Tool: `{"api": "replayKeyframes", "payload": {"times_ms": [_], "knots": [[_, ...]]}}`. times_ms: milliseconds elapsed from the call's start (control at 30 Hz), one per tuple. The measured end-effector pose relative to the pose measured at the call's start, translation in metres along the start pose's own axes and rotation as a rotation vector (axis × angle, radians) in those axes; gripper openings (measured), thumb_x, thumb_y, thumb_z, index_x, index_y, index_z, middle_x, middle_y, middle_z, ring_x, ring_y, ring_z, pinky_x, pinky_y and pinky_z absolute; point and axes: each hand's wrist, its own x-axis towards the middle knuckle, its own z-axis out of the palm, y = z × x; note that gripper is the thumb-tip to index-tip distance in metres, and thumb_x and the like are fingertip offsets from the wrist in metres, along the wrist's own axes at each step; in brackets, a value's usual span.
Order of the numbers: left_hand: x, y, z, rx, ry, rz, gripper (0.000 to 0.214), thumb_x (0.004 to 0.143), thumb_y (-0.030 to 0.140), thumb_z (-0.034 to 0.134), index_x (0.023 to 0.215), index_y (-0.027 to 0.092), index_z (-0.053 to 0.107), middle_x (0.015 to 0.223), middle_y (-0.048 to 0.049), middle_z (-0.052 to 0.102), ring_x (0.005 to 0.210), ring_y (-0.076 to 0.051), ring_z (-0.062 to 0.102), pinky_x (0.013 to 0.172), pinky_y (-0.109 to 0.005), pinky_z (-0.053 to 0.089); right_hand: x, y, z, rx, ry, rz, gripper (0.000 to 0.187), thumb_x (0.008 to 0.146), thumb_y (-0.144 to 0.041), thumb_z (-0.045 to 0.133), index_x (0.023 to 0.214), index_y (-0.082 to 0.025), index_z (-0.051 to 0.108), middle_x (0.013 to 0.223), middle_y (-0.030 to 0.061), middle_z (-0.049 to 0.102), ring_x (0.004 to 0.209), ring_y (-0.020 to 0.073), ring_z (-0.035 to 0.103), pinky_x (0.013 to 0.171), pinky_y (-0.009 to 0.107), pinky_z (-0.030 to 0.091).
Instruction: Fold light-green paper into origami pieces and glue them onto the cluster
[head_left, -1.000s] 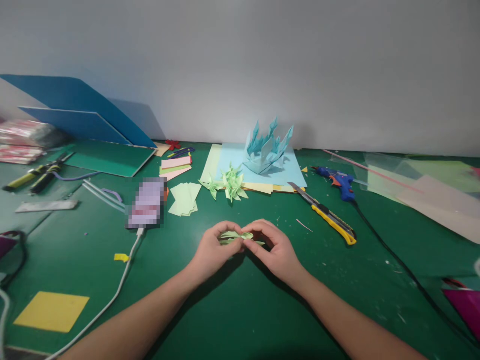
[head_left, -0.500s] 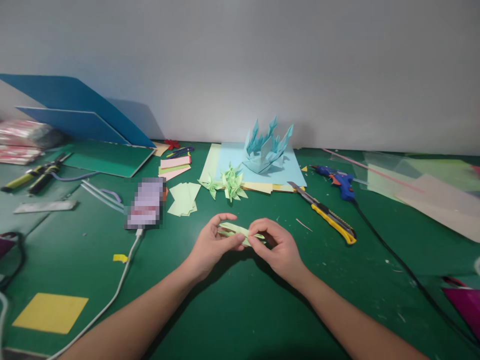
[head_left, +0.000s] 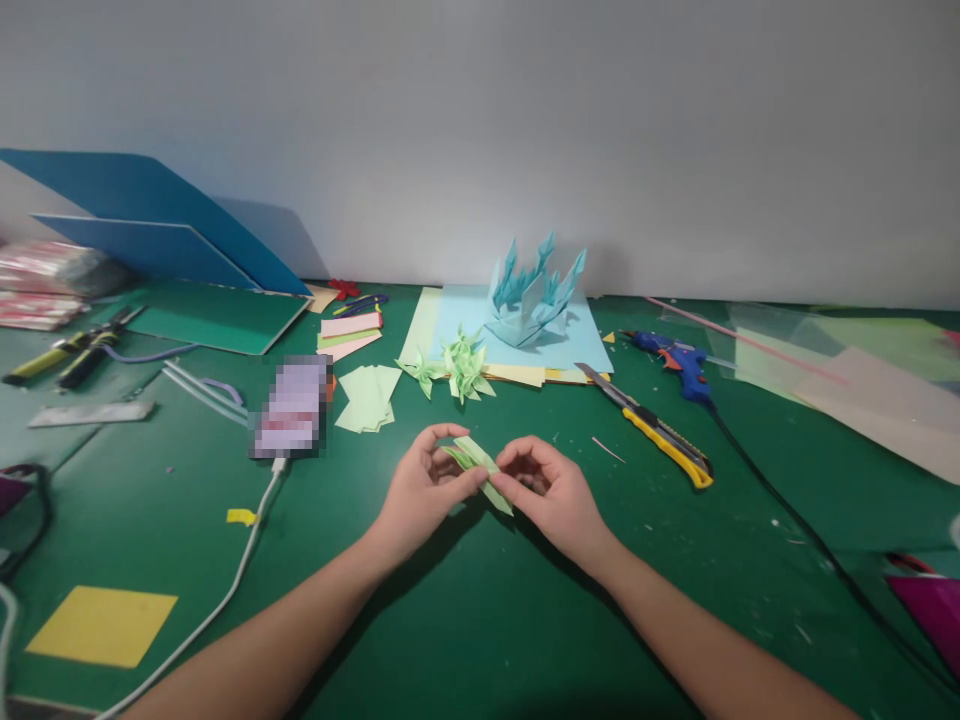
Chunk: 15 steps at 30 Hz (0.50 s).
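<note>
A narrow folded piece of light green paper (head_left: 481,468) is held between both hands just above the green mat (head_left: 450,620). My left hand (head_left: 422,492) pinches its left part with thumb and fingers. My right hand (head_left: 550,492) pinches its lower right end. Behind them lie finished green paper flowers (head_left: 459,368), a stack of cut green paper pieces (head_left: 368,398) and a blue folded paper form (head_left: 534,288) on pale sheets.
A yellow utility knife (head_left: 658,436) and a blue glue gun (head_left: 679,364) with its cable lie to the right. A phone (head_left: 293,407) on a white cable sits left of centre. Pliers (head_left: 71,347), blue boards (head_left: 150,232) and a yellow square (head_left: 101,626) are at the left.
The green paper has turned from lying flat between the hands to slanting down toward the right. Both hands have shifted their pinch slightly and stay in the same place.
</note>
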Motion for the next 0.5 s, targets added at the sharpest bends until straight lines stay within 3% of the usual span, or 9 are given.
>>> {"api": "replayKeyframes", "payload": {"times_ms": [267,500], "knots": [[-0.0002,-0.0054,0.0011,-0.130,-0.068,-0.052,0.049,0.056,0.019,0.081,0.093,0.017,0.049,0.070,0.0031,0.066,0.066,-0.009,0.061,0.067,-0.021,0.048,0.0004,-0.0010,0.0012,0.150,-0.023,0.043,0.026,0.073,-0.036,0.065,0.072,-0.021,0.043,0.069,-0.0040,0.045,0.057,0.0088,0.044,0.054,0.021,0.041],[-0.0012,-0.0010,0.0017,-0.077,-0.020,-0.052,0.046,0.051,0.021,0.083,0.085,0.016,0.053,0.060,0.0055,0.063,0.055,-0.008,0.058,0.058,-0.020,0.046,-0.0008,-0.0014,0.0004,0.125,-0.066,-0.003,0.028,0.074,-0.037,0.065,0.069,-0.021,0.042,0.067,-0.0046,0.041,0.057,0.0094,0.042,0.054,0.022,0.040]]}}
